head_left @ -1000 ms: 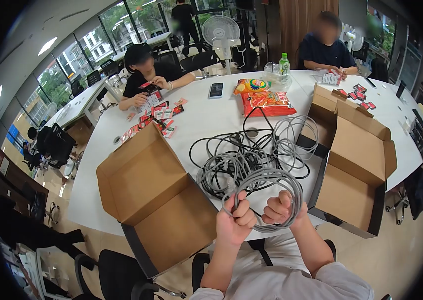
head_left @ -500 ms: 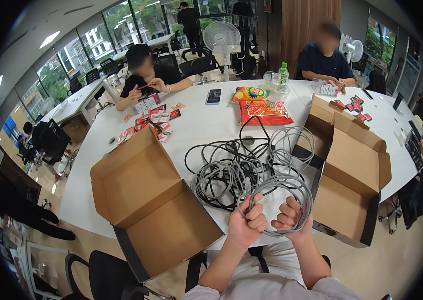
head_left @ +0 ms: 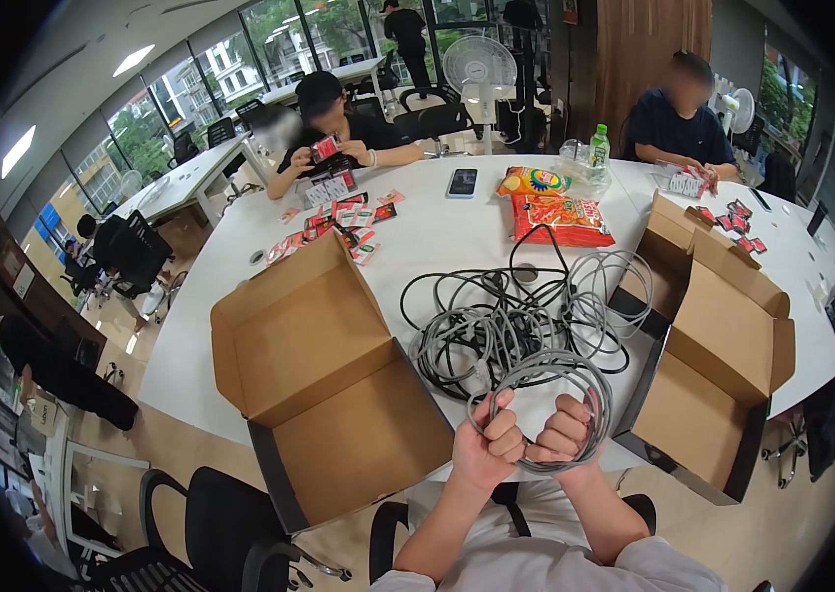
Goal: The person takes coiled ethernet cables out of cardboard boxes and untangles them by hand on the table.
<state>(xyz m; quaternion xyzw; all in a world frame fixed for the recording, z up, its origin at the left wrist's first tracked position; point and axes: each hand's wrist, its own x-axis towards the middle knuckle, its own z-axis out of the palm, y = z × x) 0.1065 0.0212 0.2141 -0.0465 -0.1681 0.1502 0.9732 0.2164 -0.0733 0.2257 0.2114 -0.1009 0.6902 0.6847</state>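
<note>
A coil of grey cable (head_left: 557, 363) is held up in front of me over the table's near edge. My left hand (head_left: 488, 441) is closed around its left side, thumb uppermost. On the opposite side my right hand (head_left: 563, 434) is closed on the loops, close beside the left one. Just beyond the coil lies a tangle of grey cables (head_left: 452, 345), mixed with black cable (head_left: 547, 231). The far side of that pile has looser grey loops (head_left: 624, 259). Where each strand ends cannot be made out.
Open cardboard boxes flank the cables, one on the left (head_left: 348, 449) and one on the right (head_left: 698, 414). Farther back on the white table (head_left: 240, 266) are snack bags (head_left: 560, 222), a phone (head_left: 463, 184) and a green bottle (head_left: 600, 148). Two people sit across, handling small red packets.
My right hand has moved in toward my left, and both remain closed on the coil. My view has swung a little left. The person across at left has lifted a red packet.
</note>
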